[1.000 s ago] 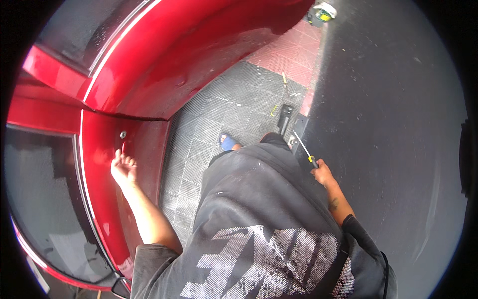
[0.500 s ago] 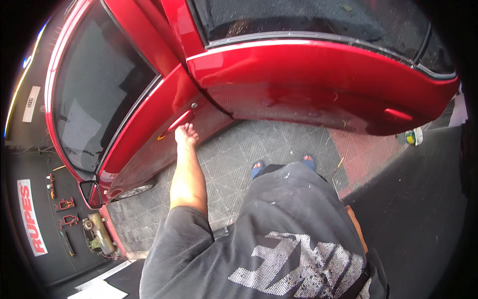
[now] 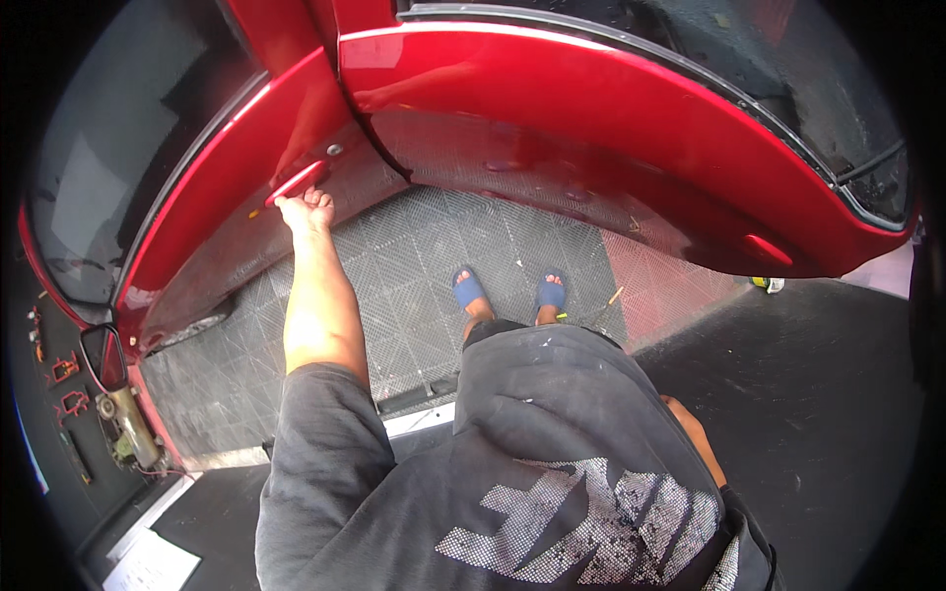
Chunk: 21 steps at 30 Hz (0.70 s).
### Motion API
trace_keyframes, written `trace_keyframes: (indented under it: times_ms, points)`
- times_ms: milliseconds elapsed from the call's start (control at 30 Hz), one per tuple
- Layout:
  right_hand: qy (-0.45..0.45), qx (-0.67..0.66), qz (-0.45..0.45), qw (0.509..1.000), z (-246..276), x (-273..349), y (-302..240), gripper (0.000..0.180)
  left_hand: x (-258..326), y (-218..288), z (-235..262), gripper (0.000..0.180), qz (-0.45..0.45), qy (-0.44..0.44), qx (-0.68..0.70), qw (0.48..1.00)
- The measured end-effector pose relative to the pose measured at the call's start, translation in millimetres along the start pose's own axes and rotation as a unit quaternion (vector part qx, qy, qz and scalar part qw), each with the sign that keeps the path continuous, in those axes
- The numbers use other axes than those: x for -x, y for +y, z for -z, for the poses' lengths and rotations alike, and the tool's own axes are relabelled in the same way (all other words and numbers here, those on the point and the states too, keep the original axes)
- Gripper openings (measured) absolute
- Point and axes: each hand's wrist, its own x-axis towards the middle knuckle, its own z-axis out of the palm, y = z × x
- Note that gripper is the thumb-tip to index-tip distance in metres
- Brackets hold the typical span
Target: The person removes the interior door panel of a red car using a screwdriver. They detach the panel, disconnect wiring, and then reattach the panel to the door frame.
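Note:
A glossy red car stands in front of me. At the left, its front door (image 3: 202, 202) meets the rear door (image 3: 581, 103) along a dark gap. My left hand (image 3: 308, 209) has its fingers curled under the red door handle (image 3: 298, 181) of the front door, near a round lock. That arm is stretched forward. On my right, only part of the forearm (image 3: 698, 441) shows beside my dark shirt; the right hand is hidden behind the shirt. A second red door handle (image 3: 769, 249) sits on the rear door, apart from both hands.
Grey floor tiles (image 3: 414, 256) lie under my blue sandals (image 3: 471, 289), with a red tiled strip (image 3: 670, 276) to the right. Far left are a side mirror (image 3: 103, 357), a metal cylinder (image 3: 130, 428) and red tools on a dark wall. White paper (image 3: 153, 563) lies lower left.
My view has shifted, so the car sits higher and further left in the picture. My left hand has closed further around the front door handle.

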Motion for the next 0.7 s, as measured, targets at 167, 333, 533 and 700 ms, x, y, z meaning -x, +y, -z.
trace_keyframes:
  times_ms: [167, 333, 533, 700]
  points:
    - [-0.025, 0.030, 0.019, 0.999, 16.4, -41.5, -11.3, 0.034, 12.1, 11.3, 16.3, 0.085, -0.020, 0.038, -0.050, 0.998]
    - [-0.052, 0.074, 0.035, 0.995, 35.3, -104.6, -37.3, 0.048, 85.0, 1.1, 87.3, 0.066, -0.035, 0.062, -0.102, 0.992]
    - [-0.091, 0.139, 0.075, 0.983, 57.5, -140.6, -100.2, 0.039, 251.6, 2.1, 213.2, 0.049, -0.073, 0.177, -0.215, 0.958]
    - [-0.132, 0.121, 0.130, 0.975, 71.3, -211.6, -101.3, 0.046, 383.8, 18.1, 346.1, 0.038, -0.086, 0.327, -0.203, 0.919]
